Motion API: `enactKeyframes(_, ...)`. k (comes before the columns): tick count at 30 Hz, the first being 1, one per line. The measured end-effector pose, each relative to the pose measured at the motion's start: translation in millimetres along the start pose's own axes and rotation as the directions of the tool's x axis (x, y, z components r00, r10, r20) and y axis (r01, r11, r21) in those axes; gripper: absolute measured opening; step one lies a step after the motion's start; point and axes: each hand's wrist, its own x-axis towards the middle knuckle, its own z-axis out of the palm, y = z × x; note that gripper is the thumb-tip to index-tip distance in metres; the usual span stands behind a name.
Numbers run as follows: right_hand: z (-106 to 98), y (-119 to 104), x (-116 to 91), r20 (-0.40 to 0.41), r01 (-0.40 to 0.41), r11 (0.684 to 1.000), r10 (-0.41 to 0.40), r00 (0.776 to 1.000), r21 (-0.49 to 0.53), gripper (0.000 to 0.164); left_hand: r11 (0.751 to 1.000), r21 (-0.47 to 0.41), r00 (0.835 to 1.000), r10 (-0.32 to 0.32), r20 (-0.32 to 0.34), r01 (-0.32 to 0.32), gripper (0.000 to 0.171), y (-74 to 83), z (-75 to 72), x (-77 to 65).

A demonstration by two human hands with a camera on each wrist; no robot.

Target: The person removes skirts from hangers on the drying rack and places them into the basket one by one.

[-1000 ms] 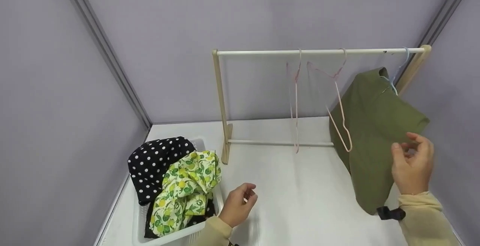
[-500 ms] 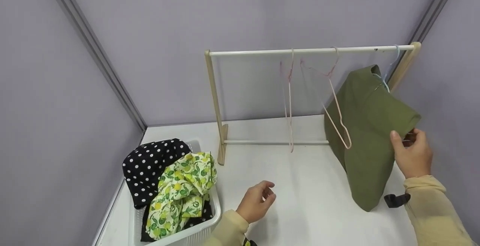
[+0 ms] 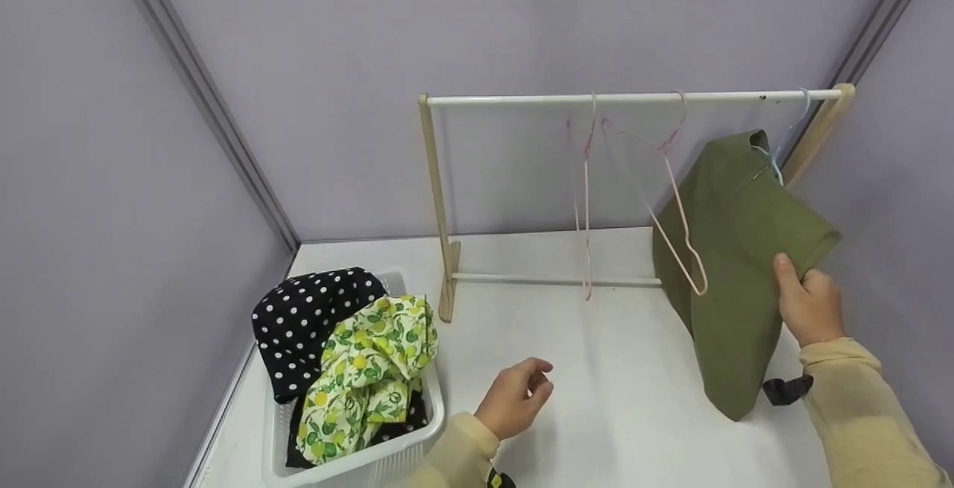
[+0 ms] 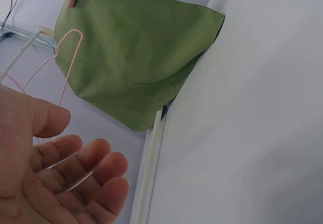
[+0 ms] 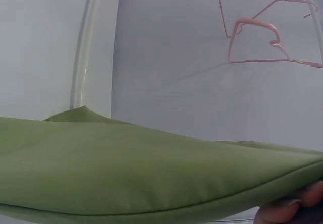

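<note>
Head view: your right hand (image 3: 811,303) has its fingers pinching the olive-green garment (image 3: 734,279) by an edge, the rest hanging left of them. Your left hand (image 3: 514,400) is relaxed, holding nothing. Tugging hard could drag the blue hanger (image 3: 776,165), above the right fingers, off its rail (image 3: 514,100).

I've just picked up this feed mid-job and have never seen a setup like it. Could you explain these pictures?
There's no machine: a person works bare-handed. The wide picture comes from a camera on their head, looking forward and down; the other two come from cameras on the left and right wrists.

On the white surface stands a rack. Two pink hangers hang bare, and a green garment hangs on a blue hanger. At left, a white basket holds black polka-dot cloth and lemon-print cloth.

The right hand grips the garment's edge. The left hand holds nothing.
</note>
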Motion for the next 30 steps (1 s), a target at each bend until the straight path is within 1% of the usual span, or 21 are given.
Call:
enactKeyframes(4,3.0,-0.2,-0.3,0.029,0.005,1.000,-0.006,1.000,0.012,0.064,1.000,0.011,1.000,-0.001,0.025,0.000,0.020,-1.1,-4.1,-1.0)
enactKeyframes(8,7.6,-6.3,-0.3,0.046,0.016,0.999,-0.018,0.999,0.041,0.062,0.998,0.056,1.000,0.006,0.019,-0.007,0.020,-2.4,-9.6,-1.8)
enactKeyframes(10,11.4,-11.4,-0.7,0.040,0.026,0.998,-0.028,0.999,0.061,0.061,0.997,0.074,1.000,0.005,0.011,-0.006,0.019,-2.0,-12.4,-2.1)
enactKeyframes(13,14.3,-19.6,-1.8,0.022,0.048,0.995,-0.050,0.999,0.085,0.060,0.997,0.078,1.000,0.011,0.009,-0.011,0.019,1.6,-14.2,-0.5)
enactKeyframes(20,24.4,-34.8,-4.2,-0.015,0.101,0.988,-0.100,0.995,0.118,0.059,0.995,0.089,0.999,0.032,0.031,-0.035,0.019,9.4,-14.4,-1.4)
enactKeyframes(25,29.5,-40.3,-7.4,-0.007,0.147,0.978,-0.148,0.989,0.147,0.056,0.991,0.117,0.997,0.068,0.023,-0.070,0.020,14.2,-16.9,-1.3)
enactKeyframes(29,36.0,-46.1,-11.0,0.020,0.166,0.964,-0.174,0.985,0.209,0.051,0.988,0.123,0.996,0.090,0.014,-0.091,0.020,18.2,-20.3,-1.0)
enactKeyframes(30,37.5,-48.4,-12.1,0.032,0.166,0.956,-0.179,0.983,0.242,0.050,0.987,0.127,0.995,0.096,0.015,-0.097,0.020,19.1,-21.1,-1.1)
